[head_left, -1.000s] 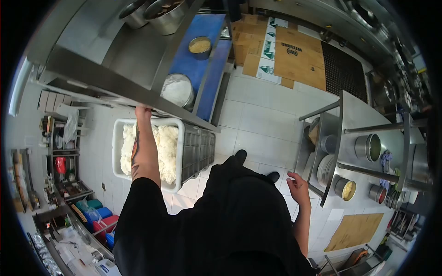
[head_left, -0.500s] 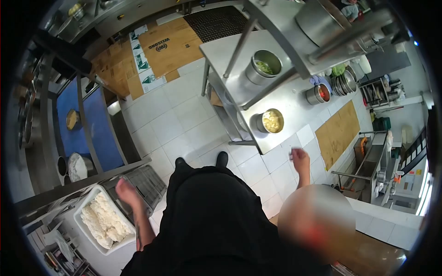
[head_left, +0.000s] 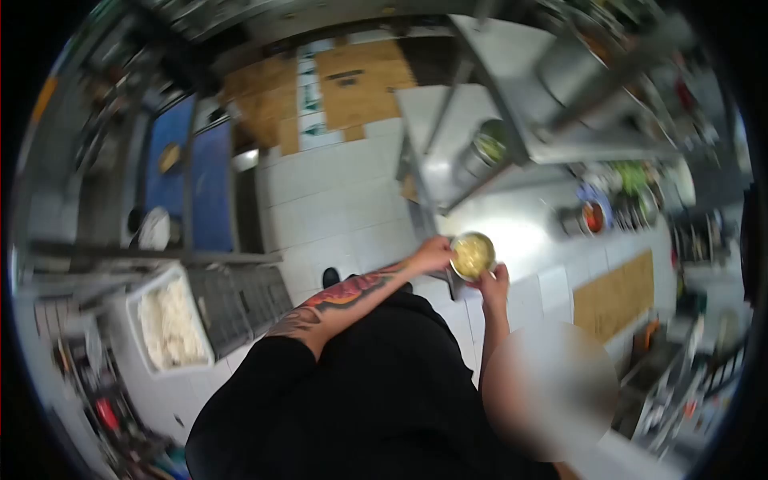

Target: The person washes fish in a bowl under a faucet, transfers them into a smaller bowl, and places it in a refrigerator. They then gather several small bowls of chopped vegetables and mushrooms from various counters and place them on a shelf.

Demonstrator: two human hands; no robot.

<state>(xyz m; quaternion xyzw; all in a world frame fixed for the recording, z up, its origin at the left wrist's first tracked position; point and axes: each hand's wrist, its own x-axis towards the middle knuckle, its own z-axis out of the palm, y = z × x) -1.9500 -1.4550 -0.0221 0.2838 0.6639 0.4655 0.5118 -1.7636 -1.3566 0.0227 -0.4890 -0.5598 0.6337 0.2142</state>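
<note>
A round metal pot [head_left: 462, 276] with pale yellow chunks of food [head_left: 474, 254] inside is between my two hands at the near corner of the steel table [head_left: 520, 228]. My left hand [head_left: 433, 254] grips its left side, the tattooed forearm reaching across my body. On the lower right of the rim is my right hand [head_left: 494, 282], its fingers closed against the metal. Parts of the fingers are hidden by the pot, and motion blurs the view.
Further along the table stand a pot of green pieces [head_left: 488, 148] and a smaller pot with red contents [head_left: 590, 218]. A steel upper shelf [head_left: 520, 104] overhangs it. At left, a white tub of pale crumbly food [head_left: 170, 320] sits beside a dark crate [head_left: 240, 312].
Both hands, apart and away from the pot earlier, have come together and taken hold of it. The view has turned and shifted, so the table appears further right.
</note>
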